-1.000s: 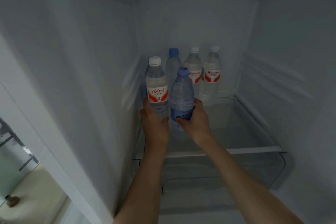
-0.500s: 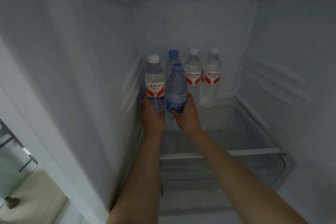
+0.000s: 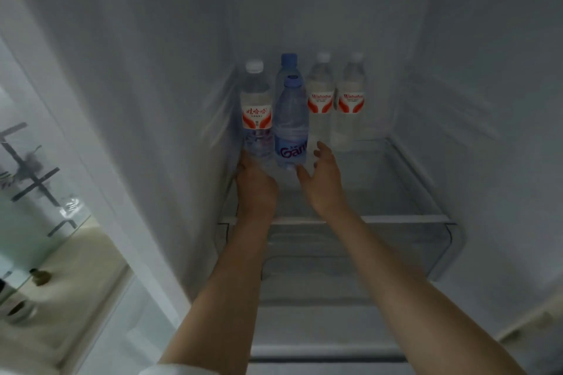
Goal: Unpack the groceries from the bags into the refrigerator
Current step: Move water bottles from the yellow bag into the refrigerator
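Note:
Inside the refrigerator, my left hand (image 3: 255,184) is wrapped around the base of a white-capped water bottle with a red label (image 3: 256,114), which stands upright by the left wall. Right beside it stands a blue water bottle (image 3: 291,128) on the glass shelf (image 3: 399,218). My right hand (image 3: 323,179) is just to the right of the blue bottle's base, fingers spread and off it. Behind them, against the back wall, are another blue-capped bottle (image 3: 288,65) and two white-capped red-label bottles (image 3: 320,100) (image 3: 351,100).
A clear drawer (image 3: 380,253) sits under the glass shelf. The fridge's left wall (image 3: 152,131) and right wall (image 3: 487,131) close in the space. The right half of the shelf is bare glass. The room floor (image 3: 61,283) shows at lower left.
Both hands carried the two bottles deeper into the shelf and set them down at the back left. My right hand has let go of the blue bottle and opened.

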